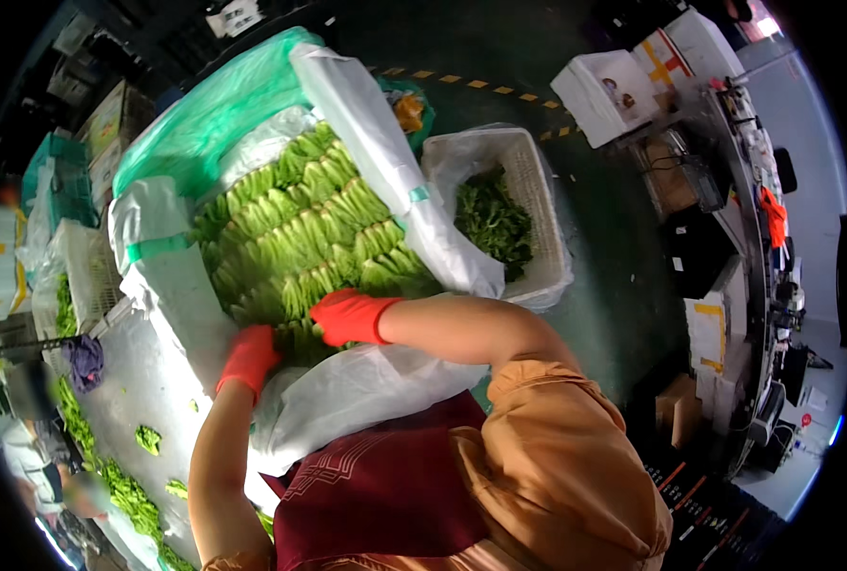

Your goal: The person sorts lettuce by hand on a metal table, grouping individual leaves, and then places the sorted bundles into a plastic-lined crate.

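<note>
A large box lined with white sheeting [366,143] and green film [216,114] stands before me, filled with neat rows of green leafy vegetables [309,235]. Both my hands wear red gloves and reach in at the near end of the rows. My right hand [348,317] rests against the vegetables, its fingers curled and partly hidden. At the near left corner, my left hand [252,357] touches the leaves beside the lining; its fingertips are hidden. Loose white plastic [373,392] lies between the box and my dark red apron.
Right of the box stands a white plastic-lined basket [541,214] with loose dark greens [493,221]. A metal table [137,364] at left carries scattered leaves and a purple cloth [82,362]. White foam boxes [587,100] stand at upper right. People are partly visible at lower left.
</note>
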{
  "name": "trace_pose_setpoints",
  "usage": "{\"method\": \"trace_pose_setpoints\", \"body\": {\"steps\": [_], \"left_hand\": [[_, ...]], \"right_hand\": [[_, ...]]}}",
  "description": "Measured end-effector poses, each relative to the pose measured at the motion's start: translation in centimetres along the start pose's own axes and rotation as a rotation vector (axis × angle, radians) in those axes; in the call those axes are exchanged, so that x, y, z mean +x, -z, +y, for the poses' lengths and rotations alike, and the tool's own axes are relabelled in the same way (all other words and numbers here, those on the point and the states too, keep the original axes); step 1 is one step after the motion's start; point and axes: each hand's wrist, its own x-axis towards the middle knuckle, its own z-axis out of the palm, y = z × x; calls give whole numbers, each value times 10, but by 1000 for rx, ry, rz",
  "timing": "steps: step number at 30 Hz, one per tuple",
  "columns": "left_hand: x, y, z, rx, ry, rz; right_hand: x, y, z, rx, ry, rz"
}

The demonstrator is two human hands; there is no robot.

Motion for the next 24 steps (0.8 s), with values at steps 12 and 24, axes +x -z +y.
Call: {"method": "trace_pose_setpoints", "body": {"steps": [12,24], "left_hand": [[12,-16,-26,-446,-243,17],[3,-25,-13,-367,-276,-119]], "right_hand": [[13,2,18,137,-2,-299],[9,10,-16,98,-70,-461]]}}
